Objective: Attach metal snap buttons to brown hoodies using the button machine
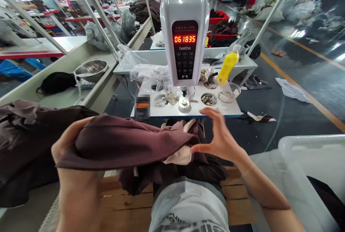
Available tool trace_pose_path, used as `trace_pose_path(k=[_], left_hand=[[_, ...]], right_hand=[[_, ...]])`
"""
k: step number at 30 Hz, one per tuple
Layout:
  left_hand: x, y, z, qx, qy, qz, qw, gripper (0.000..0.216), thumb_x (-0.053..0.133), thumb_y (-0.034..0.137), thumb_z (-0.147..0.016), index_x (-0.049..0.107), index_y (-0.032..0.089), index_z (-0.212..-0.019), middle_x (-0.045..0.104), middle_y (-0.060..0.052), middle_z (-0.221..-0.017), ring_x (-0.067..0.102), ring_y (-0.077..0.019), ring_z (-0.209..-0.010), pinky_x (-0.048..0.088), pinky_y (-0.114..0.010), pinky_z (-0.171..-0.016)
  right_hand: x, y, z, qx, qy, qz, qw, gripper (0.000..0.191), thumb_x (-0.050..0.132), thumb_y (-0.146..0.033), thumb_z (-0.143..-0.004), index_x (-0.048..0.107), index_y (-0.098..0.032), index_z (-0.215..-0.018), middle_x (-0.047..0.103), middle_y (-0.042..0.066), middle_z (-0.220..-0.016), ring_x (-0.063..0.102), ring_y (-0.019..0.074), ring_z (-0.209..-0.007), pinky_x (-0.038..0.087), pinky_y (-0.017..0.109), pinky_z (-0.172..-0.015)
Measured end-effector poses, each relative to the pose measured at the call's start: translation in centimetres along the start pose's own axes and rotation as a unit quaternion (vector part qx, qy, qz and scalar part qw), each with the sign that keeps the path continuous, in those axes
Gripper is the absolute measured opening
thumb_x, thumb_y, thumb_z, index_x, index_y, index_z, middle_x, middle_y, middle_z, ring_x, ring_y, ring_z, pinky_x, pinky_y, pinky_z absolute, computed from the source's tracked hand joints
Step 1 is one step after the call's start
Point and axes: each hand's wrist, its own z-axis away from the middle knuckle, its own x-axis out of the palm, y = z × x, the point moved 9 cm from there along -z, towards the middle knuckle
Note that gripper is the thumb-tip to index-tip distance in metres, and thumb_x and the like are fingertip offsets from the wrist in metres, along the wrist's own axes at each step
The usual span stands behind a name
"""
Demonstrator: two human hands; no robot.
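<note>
A dark brown garment (132, 142) is stretched across in front of my body, with a pale inner piece (179, 156) showing at its right end. My left hand (67, 137) grips the left end; the cloth hides most of its fingers. Beside the right end, my right hand (219, 137) has its thumb and fingers spread apart, the thumb by the pale piece. Beyond the cloth stands a white button-attaching machine (185, 16) with a red lit display reading 061835. Its lower die (184, 104) sits on the white worktable (188, 114). More brown cloth hangs over my lap.
Round wells with small metal parts (209, 99), a yellow bottle (228, 63) and a clear tub (229, 92) surround the machine. Dark garments (24, 145) are piled at left, near a metal bowl (91, 69). A white bin (309, 144) stands at right.
</note>
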Motion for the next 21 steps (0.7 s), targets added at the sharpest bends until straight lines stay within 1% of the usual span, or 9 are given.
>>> trace_pose_path(k=[2, 4, 6, 8, 10, 13, 15, 18, 21], left_hand=[[0.2, 0.9, -0.9, -0.005, -0.032, 0.003, 0.999, 0.032, 0.061, 0.039, -0.066, 0.063, 0.029, -0.096, 0.069, 0.005, -0.088, 0.065, -0.0232, -0.086, 0.05, -0.036, -0.061], [1.2, 2.1, -2.1, 0.027, -0.101, 0.0, 0.994, 0.039, 0.062, 0.036, -0.062, 0.061, 0.029, -0.101, 0.069, 0.004, -0.094, 0.064, -0.0251, -0.09, 0.051, -0.036, -0.064], [2.4, 2.9, -3.3, 0.068, -0.192, -0.017, 0.979, 0.045, 0.062, 0.036, -0.061, 0.06, 0.025, -0.105, 0.068, 0.001, -0.102, 0.063, -0.0261, -0.094, 0.052, -0.037, -0.073], [2.9, 2.7, -4.3, 0.094, -0.275, -0.069, 0.954, 0.048, 0.059, 0.039, -0.065, 0.057, 0.021, -0.11, 0.065, -0.002, -0.108, 0.06, -0.0258, -0.099, 0.051, -0.037, -0.084], [2.7, 1.1, -5.0, 0.086, -0.334, -0.153, 0.926, 0.048, 0.056, 0.041, -0.069, 0.056, 0.019, -0.112, 0.065, -0.002, -0.107, 0.059, -0.0246, -0.099, 0.047, -0.037, -0.091], [2.6, -3.1, -3.9, -0.026, -0.453, -0.205, 0.867, 0.039, 0.056, 0.039, -0.073, 0.06, 0.02, -0.107, 0.068, 0.0, -0.098, 0.062, -0.0221, -0.093, 0.046, -0.033, -0.09], [3.2, -5.3, -1.7, -0.149, -0.513, -0.128, 0.835, 0.035, 0.06, 0.041, -0.073, 0.063, 0.02, -0.101, 0.069, -0.001, -0.096, 0.063, -0.0224, -0.092, 0.049, -0.031, -0.086], [4.3, -7.0, 0.8, -0.352, -0.413, 0.035, 0.839, 0.037, 0.069, 0.039, -0.067, 0.064, 0.02, -0.098, 0.071, -0.004, -0.087, 0.067, -0.0234, -0.079, 0.055, -0.031, -0.07], [5.6, -6.0, 2.2, -0.428, -0.268, 0.135, 0.853, 0.037, 0.072, 0.029, -0.064, 0.063, 0.02, -0.098, 0.071, -0.004, -0.078, 0.067, -0.0212, -0.064, 0.055, -0.029, -0.056]], right_hand=[[4.6, 1.0, 0.5, -0.017, -0.131, -0.017, 0.991, 0.101, 0.071, -0.06, -0.058, 0.027, -0.016, -0.137, 0.044, 0.017, -0.131, 0.041, 0.0291, -0.12, 0.034, 0.044, -0.098], [8.1, 2.0, 1.1, -0.023, -0.223, -0.032, 0.974, 0.074, 0.064, -0.05, -0.072, 0.037, -0.017, -0.132, 0.054, 0.014, -0.122, 0.05, 0.0262, -0.111, 0.037, 0.04, -0.092], [9.3, 3.3, 1.0, 0.014, -0.258, -0.055, 0.965, 0.033, 0.049, -0.034, -0.085, 0.056, -0.016, -0.112, 0.064, 0.009, -0.099, 0.058, 0.0203, -0.09, 0.041, 0.032, -0.08], [8.8, 4.7, 0.8, 0.091, -0.287, -0.135, 0.944, 0.027, 0.041, -0.031, -0.089, 0.063, -0.015, -0.091, 0.063, 0.003, -0.074, 0.056, 0.0139, -0.068, 0.039, 0.025, -0.063], [7.2, 5.9, 1.0, 0.202, -0.315, -0.268, 0.888, 0.032, 0.046, -0.04, -0.085, 0.062, -0.013, -0.081, 0.056, -0.001, -0.061, 0.049, 0.0098, -0.053, 0.034, 0.021, -0.051], [5.1, 6.2, 1.6, 0.353, -0.335, -0.425, 0.763, 0.04, 0.062, -0.05, -0.068, 0.059, -0.011, -0.071, 0.053, -0.002, -0.053, 0.044, 0.0073, -0.042, 0.03, 0.02, -0.041], [4.1, 5.4, 0.7, 0.381, -0.303, -0.469, 0.737, 0.043, 0.067, -0.053, -0.061, 0.056, -0.012, -0.066, 0.052, -0.002, -0.051, 0.044, 0.007, -0.042, 0.03, 0.02, -0.041], [4.1, 2.4, -2.1, 0.327, -0.253, -0.453, 0.79, 0.045, 0.059, -0.058, -0.068, 0.053, -0.014, -0.067, 0.049, -0.004, -0.053, 0.044, 0.0065, -0.046, 0.03, 0.02, -0.043], [6.0, -3.0, -5.0, 0.173, -0.299, -0.279, 0.896, 0.044, 0.046, -0.052, -0.082, 0.052, -0.013, -0.062, 0.048, -0.002, -0.054, 0.043, 0.0068, -0.05, 0.03, 0.021, -0.05]])
